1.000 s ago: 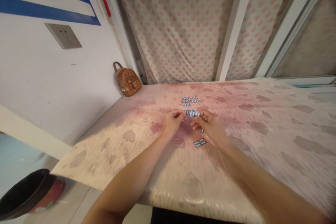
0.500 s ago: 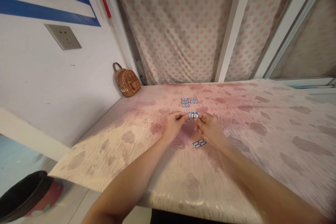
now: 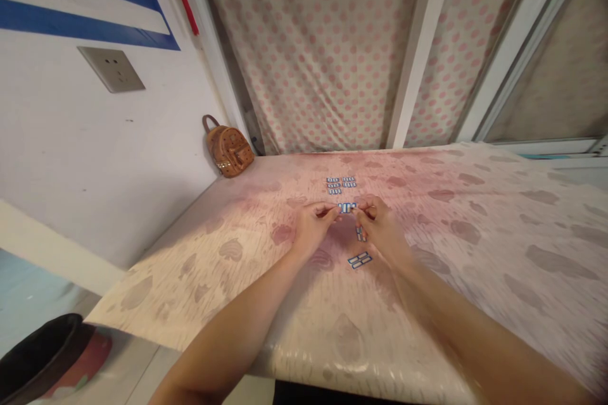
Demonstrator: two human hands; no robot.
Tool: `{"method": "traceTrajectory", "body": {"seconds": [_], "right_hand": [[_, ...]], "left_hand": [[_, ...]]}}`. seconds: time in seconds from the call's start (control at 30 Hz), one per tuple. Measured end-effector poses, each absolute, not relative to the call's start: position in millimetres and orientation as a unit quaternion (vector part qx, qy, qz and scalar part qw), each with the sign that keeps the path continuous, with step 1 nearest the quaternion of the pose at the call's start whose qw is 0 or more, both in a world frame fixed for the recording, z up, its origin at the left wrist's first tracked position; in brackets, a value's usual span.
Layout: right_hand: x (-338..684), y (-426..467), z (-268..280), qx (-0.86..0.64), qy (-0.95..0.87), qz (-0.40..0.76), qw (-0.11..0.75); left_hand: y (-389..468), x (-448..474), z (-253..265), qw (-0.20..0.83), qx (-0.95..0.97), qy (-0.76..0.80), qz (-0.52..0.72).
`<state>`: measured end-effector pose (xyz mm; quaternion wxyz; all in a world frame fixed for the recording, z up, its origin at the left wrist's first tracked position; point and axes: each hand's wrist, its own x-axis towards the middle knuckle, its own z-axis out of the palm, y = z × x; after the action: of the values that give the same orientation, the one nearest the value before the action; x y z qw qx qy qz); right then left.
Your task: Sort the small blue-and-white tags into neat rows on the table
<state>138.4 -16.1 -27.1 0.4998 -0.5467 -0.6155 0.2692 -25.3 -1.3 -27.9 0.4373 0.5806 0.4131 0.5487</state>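
Between my two hands is a small flat blue-and-white piece (image 3: 347, 208), like a card or label strip with white panels. My left hand (image 3: 316, 223) pinches its left end between thumb and fingers. Closed on the right end is my right hand (image 3: 379, 224), its fingertips partly covering that side. A similar piece (image 3: 361, 234) shows below the right fingers, partly hidden by them. Nearer to me, another blue-and-white piece (image 3: 360, 259) lies tilted on the table. Several more pieces (image 3: 334, 185) lie in two short columns beyond my hands.
The table (image 3: 285, 310) has a pale pink patterned cover. A small brown backpack-shaped bag (image 3: 231, 150) stands at the back left against the wall. A dotted curtain (image 3: 323, 50) hangs behind the table. On the floor at lower left is a dark-rimmed bin or pot (image 3: 52, 354).
The held piece now looks flatter and more evenly lined up between my fingers. More of the piece below my right hand shows. The view has shifted slightly.
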Motion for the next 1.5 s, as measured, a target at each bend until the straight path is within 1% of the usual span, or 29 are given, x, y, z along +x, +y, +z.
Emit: {"method": "traceTrajectory", "body": {"seconds": [0.07, 0.23, 0.43, 0.7, 0.97, 1.2, 1.27, 1.4, 1.43, 1.5], "right_hand": [[140.1, -14.5, -26.6, -0.538, -0.615, 0.28, 0.504], [137.7, -18.5, -19.9, -0.53, -0.637, 0.302, 0.472], [133.4, -22.3, -16.9, -0.524, -0.645, 0.322, 0.453], [133.4, -23.1, -16.2, -0.502, -0.633, 0.355, 0.47], [135.0, -18.4, -19.1, -0.474, -0.622, 0.396, 0.481], [135.3, -18.6, -19.4, -0.48, -0.624, 0.407, 0.463], [139.6, -15.1, -18.5, -0.481, -0.608, 0.407, 0.482], [163.5, 0.7, -11.3, -0.498, -0.544, 0.355, 0.575], [171.6, 5.0, -8.5, -0.512, -0.531, 0.339, 0.584], [187.3, 11.5, -2.9, -0.545, -0.535, 0.324, 0.559]], "left_hand": [[-1.4, -24.8, -27.5, 0.442, 0.573, 0.413, 0.553], [-6.3, -23.6, -22.8, 0.441, 0.578, 0.421, 0.542], [-8.8, -22.1, -22.3, 0.446, 0.58, 0.421, 0.537], [-6.7, -24.6, -21.1, 0.432, 0.589, 0.415, 0.542], [-2.4, -25.6, -25.6, 0.468, 0.557, 0.407, 0.552], [0.9, -25.3, -28.7, 0.487, 0.543, 0.411, 0.547], [2.7, -27.3, -29.1, 0.479, 0.54, 0.418, 0.551], [7.3, -35.2, -26.5, 0.456, 0.534, 0.434, 0.565], [8.4, -37.3, -25.0, 0.447, 0.536, 0.439, 0.566], [10.1, -40.9, -22.1, 0.432, 0.541, 0.449, 0.566]]}}
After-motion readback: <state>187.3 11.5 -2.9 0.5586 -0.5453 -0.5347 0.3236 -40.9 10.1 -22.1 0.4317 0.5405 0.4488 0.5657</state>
